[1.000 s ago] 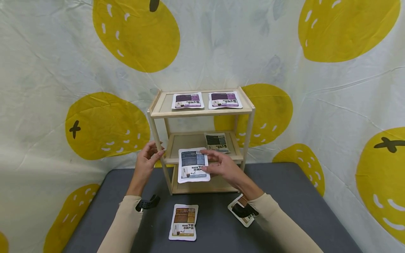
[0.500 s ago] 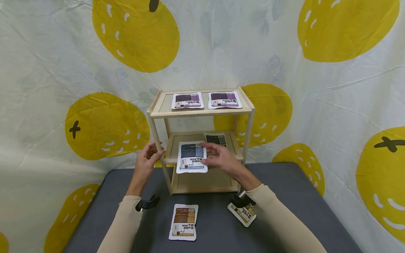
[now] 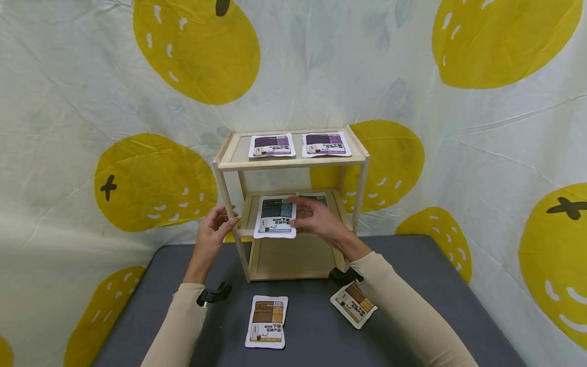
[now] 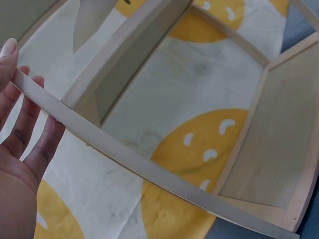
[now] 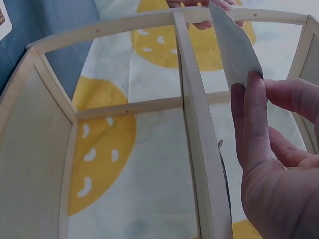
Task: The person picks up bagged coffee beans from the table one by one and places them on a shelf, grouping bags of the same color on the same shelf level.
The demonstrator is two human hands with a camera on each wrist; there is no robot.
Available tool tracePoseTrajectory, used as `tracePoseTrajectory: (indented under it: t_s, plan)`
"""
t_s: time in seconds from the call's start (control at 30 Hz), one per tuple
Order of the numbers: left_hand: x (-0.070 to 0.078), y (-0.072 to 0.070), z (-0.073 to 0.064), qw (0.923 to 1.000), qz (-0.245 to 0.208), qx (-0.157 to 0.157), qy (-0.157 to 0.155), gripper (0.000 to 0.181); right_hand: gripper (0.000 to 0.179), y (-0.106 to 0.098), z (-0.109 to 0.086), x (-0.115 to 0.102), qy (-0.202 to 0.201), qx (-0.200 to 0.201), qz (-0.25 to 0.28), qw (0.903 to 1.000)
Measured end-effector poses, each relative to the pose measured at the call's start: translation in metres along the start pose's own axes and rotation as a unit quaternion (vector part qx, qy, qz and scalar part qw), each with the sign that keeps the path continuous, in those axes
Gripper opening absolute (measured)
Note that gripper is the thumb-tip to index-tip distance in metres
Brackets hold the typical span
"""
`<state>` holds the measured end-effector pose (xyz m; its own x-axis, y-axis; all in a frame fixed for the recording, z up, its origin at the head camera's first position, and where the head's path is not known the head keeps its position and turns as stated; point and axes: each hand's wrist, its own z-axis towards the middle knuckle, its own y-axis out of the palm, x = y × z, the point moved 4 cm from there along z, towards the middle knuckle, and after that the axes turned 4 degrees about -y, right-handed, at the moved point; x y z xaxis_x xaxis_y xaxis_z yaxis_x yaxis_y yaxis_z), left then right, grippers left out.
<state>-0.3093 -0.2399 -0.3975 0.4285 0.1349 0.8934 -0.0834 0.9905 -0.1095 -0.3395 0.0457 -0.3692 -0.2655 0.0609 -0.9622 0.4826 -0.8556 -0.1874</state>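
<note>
My right hand point(image 3: 314, 220) pinches the right edge of a flat white pouch point(image 3: 275, 216) with a blue label, held at the front of the middle shelf. The right wrist view shows this pouch point(image 5: 234, 47) edge-on between thumb and fingers. With thumb and fingertips, my left hand point(image 3: 213, 227) holds the left front post of the wooden rack point(image 3: 293, 164); that post point(image 4: 114, 147) crosses the left wrist view. A green-labelled pouch point(image 3: 319, 197) lies on the middle shelf at the right, partly hidden behind my right hand.
Two purple-labelled pouches point(image 3: 272, 146) lie side by side on the top shelf. On the dark table point(image 3: 307, 326), a brown-labelled pouch point(image 3: 266, 322) lies in front of the rack. Another brown pouch point(image 3: 354, 305) lies tilted near my right forearm. A fruit-patterned cloth hangs behind.
My right hand has raised the blue-labelled pouch and moved it forward, from in front of the lower shelf to the middle shelf's front edge. The left hand stays on the post.
</note>
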Motion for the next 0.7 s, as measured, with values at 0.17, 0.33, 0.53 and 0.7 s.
tracePoseTrajectory:
  t_s: [0.17, 0.33, 0.53, 0.7]
  plan:
    - [0.001, 0.001, 0.0, 1.0, -0.003, -0.004, 0.003, 0.034, 0.067, -0.002, 0.01, -0.003, 0.001, -0.002, -0.014, 0.9999]
    - [0.002, 0.001, 0.001, 0.9999, -0.009, -0.002, 0.003, 0.034, 0.067, -0.007, 0.017, -0.007, -0.002, -0.001, -0.051, 0.9987]
    - [0.002, 0.001, 0.001, 0.9999, -0.011, 0.002, 0.005, 0.033, 0.068, -0.01, 0.026, -0.005, 0.008, -0.003, -0.083, 0.9965]
    - [0.002, 0.0, 0.001, 0.9999, -0.008, 0.002, 0.006, 0.032, 0.069, -0.011, 0.033, -0.002, 0.017, -0.021, -0.116, 0.9928]
